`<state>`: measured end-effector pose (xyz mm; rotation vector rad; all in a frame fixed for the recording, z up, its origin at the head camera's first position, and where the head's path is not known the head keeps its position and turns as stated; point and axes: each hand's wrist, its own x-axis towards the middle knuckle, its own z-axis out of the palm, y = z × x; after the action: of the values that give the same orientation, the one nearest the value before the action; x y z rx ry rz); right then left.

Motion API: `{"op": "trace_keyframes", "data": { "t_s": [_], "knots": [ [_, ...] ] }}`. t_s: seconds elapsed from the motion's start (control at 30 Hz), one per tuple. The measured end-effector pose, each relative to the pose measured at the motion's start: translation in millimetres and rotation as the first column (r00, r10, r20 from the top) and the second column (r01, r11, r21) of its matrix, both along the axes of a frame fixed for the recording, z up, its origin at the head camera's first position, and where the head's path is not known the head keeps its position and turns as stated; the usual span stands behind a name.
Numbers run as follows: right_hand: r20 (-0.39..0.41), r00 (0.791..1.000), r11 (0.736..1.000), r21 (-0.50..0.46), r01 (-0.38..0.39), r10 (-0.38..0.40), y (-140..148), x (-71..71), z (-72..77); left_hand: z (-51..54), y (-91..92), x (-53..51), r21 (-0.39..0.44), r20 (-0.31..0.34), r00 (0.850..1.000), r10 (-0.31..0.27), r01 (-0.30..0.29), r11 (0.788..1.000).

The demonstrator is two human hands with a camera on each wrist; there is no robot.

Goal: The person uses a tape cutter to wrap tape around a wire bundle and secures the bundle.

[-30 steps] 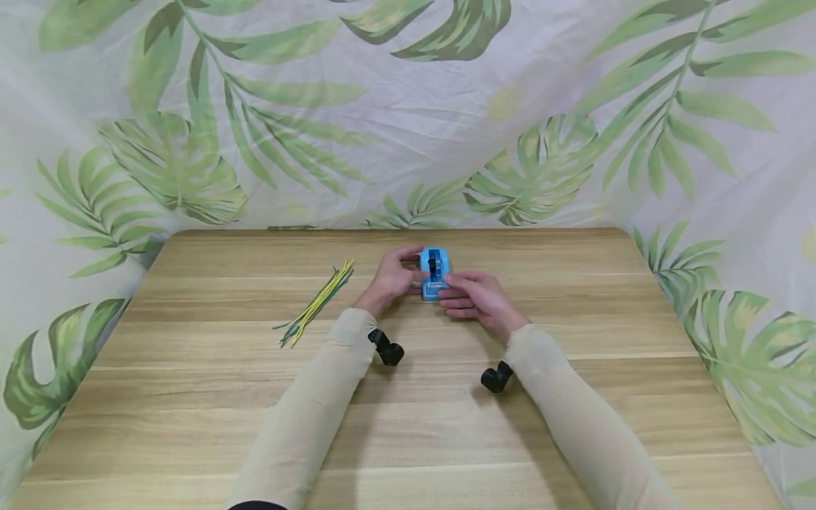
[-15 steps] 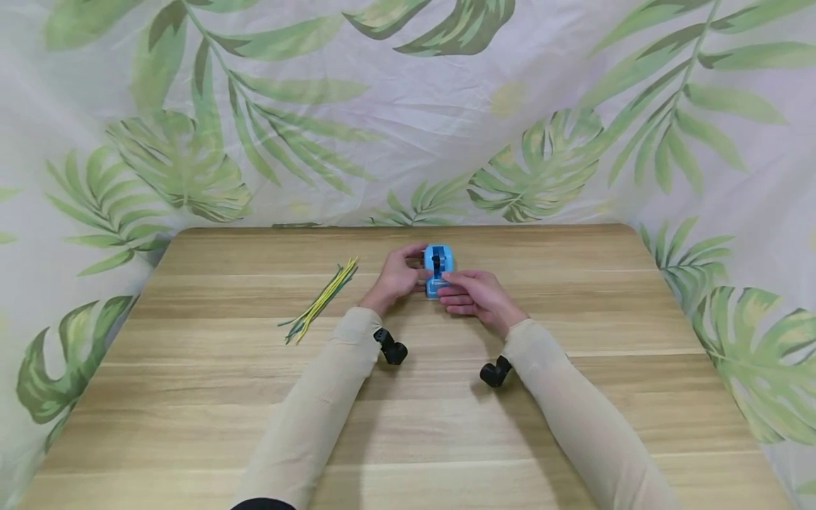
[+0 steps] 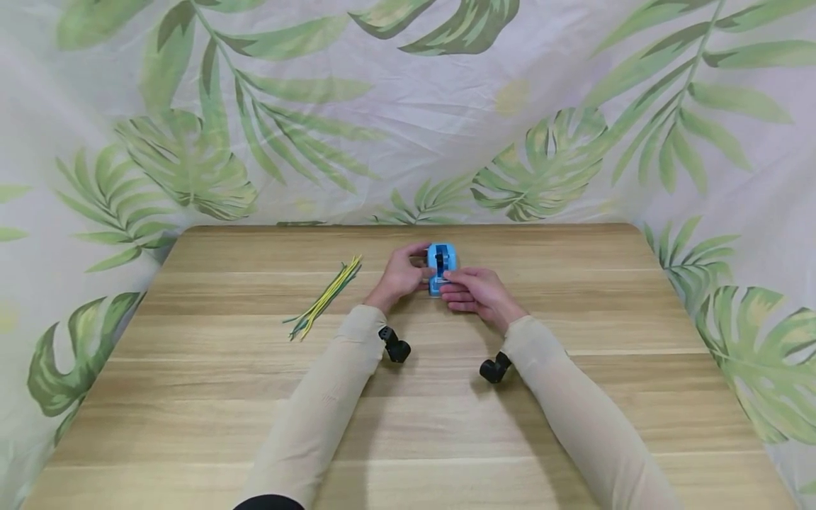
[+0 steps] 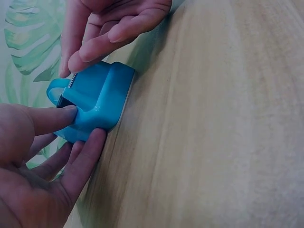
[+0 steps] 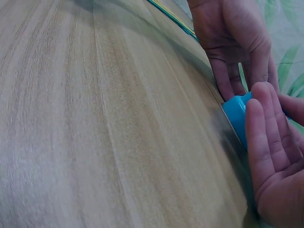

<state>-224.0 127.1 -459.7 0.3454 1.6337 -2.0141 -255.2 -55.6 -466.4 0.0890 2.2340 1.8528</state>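
Blue tape dispenser (image 4: 100, 102), upper centre of head view; grasp little changed over last second, suggesting steadying. Left hand (image 3: 401, 275) curls round it; right hand (image 3: 481, 292) part-curled at serrated cutter (image 4: 72, 80), pinch unclear.

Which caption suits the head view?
Left hand holds a blue plastic tape dispenser, right hand at its front; yellow and green strands nearby.

Stretching out as a wood-grain table (image 3: 433, 432), rounding at its far corners. Carrying a blue tape dispenser (image 3: 441, 262) at twelve o'clock, near the far edge. Bearing a bundle of yellow and green strips (image 3: 327, 295) toward eleven o'clock, slanting from seven to one.
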Motion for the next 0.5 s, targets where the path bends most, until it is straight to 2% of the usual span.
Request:
{"op": "trace_keyframes", "data": {
  "t_s": [0.5],
  "knots": [
    [-0.001,1.000,1.000,0.006,0.025,-0.025,-3.2,-2.3,-1.2,1.7,1.0,0.4,-0.038,-0.018,1.000,0.002,-0.003,0.999]
  ]
}}
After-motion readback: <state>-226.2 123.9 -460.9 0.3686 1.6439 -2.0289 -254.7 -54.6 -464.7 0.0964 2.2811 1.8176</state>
